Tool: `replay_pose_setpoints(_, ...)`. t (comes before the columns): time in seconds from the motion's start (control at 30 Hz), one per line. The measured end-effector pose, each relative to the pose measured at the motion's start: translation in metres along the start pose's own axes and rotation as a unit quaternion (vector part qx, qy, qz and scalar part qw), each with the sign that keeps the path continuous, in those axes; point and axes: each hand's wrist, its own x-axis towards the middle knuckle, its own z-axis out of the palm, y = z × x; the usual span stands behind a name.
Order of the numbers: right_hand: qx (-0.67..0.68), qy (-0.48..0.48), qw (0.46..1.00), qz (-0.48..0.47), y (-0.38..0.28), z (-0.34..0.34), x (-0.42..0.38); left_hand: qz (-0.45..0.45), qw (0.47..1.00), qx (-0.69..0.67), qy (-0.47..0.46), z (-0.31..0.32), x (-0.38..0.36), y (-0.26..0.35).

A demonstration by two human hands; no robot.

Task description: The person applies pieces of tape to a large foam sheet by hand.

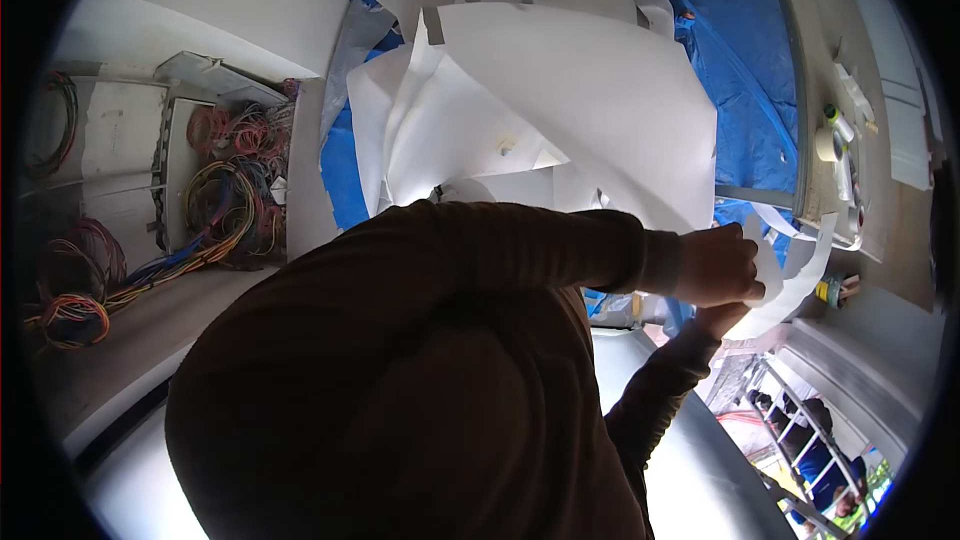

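Note:
Both arms, in dark brown sleeves, reach to the right side of the head view. My left hand point(718, 265) is closed, its fingers curled at the edge of a thin white sheet strip point(800, 285). Just below it, my right hand point(722, 318) is at the same strip, its fingers mostly hidden behind the strip and the left hand. The strip curls up and outward to the right, with a narrow loose tail point(783, 224) above it. Beyond my left arm, large white sheeting point(600, 90) hangs in folds, with grey tape on it.
Blue tarp point(745, 80) lies behind the sheeting. On the right ledge are tape rolls point(828, 145) and a green-ended roll point(838, 122). Bundled cables point(235, 190) fill an opened panel at left. At lower right, a ladder point(805, 430) stands near a person in dark clothing point(825, 465).

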Motion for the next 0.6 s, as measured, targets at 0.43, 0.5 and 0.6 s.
replay_pose_setpoints(0.43, -0.328, 0.322, 0.888, -0.001, -0.193, -0.162, 0.165, -0.439, 0.853, 0.215, 0.184, -0.193, -0.336, -0.182)
replay_pose_setpoints(0.5, -0.325, 0.306, 0.884, -0.137, -0.210, -0.188, 0.208, -0.534, 0.803, 0.214, 0.158, -0.179, -0.398, -0.200)
replay_pose_setpoints(0.6, -0.432, 0.242, 0.820, -0.288, -0.237, -0.239, 0.296, -0.622, 0.746, 0.135, 0.194, -0.175, -0.460, -0.234)
